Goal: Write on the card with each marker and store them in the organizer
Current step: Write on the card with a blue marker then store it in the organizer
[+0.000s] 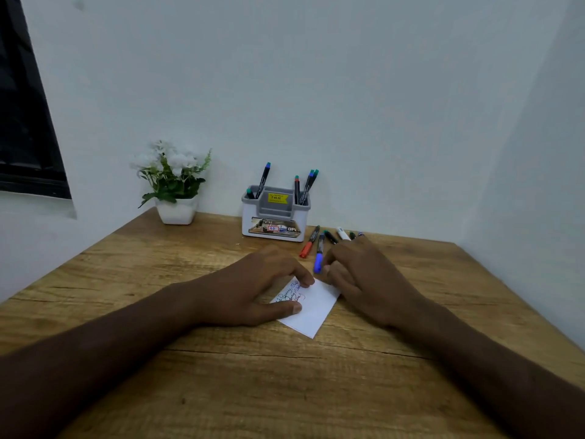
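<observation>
A white card (311, 307) with several lines of handwriting lies on the wooden table (221, 375). My left hand (253, 289) rests on its left part, fingertips and thumb pressing it down. My right hand (364, 280) lies just right of the card, fingers loosely curled, touching the cap end of a blue-capped marker (319, 254). A red-capped marker (309, 243) lies left of it. More markers (335, 236) lie behind my right hand, partly hidden. The white and grey organizer (274, 217) at the back holds several markers upright.
A white pot with white flowers (175, 182) stands at the table's back left. Walls close off the back and right sides. A dark window frame (25, 122) is at the far left.
</observation>
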Demonstrator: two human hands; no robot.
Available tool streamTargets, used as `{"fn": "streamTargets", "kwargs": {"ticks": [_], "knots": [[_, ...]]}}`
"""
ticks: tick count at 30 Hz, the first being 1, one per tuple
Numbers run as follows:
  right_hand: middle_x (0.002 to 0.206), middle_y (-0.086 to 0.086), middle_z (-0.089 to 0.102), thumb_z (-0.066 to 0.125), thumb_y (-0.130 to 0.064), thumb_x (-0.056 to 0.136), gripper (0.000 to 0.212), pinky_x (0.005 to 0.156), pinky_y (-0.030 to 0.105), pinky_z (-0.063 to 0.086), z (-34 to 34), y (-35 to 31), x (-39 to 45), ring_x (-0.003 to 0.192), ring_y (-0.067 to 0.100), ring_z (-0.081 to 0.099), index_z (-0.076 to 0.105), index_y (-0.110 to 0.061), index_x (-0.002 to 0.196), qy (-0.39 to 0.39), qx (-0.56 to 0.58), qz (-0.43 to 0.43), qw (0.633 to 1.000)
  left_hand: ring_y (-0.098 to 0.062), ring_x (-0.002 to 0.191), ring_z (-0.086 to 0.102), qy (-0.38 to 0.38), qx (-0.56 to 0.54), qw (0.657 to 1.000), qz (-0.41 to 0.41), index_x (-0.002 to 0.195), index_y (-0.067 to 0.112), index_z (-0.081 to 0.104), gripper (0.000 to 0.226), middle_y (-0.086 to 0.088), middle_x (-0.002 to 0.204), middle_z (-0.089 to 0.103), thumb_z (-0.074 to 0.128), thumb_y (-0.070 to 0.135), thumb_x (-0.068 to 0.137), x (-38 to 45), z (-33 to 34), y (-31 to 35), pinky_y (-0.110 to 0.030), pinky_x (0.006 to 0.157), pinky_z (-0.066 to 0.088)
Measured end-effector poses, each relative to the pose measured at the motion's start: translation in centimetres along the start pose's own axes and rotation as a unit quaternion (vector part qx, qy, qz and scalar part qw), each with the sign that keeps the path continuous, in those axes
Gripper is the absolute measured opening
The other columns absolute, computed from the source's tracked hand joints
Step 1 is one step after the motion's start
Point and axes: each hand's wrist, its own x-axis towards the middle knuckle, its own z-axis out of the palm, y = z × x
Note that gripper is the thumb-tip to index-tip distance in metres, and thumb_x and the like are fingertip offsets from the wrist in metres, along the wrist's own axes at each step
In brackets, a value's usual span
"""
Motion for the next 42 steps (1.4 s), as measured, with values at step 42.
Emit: {"fn": "streamTargets", "kwargs": {"ticks": [42], "knots": [[0.113, 0.012, 0.082, 0.064, -0.026, 0.096, 0.029, 0.095, 0.036, 0.064, -1.0, -5.4, -2.0, 0.108, 0.027, 0.079, 0.082, -0.013, 0.113, 0.034, 0.629, 0.154, 0.762, 0.001, 0.073, 0.053, 0.009, 0.111, 0.991, -0.07, 0.114, 0.041, 0.056, 0.054, 0.018, 0.082, 0.057, 0.012, 0.069, 0.103, -0.1, -0.2, 1.3, -0.028, 0.065, 0.042]]}}
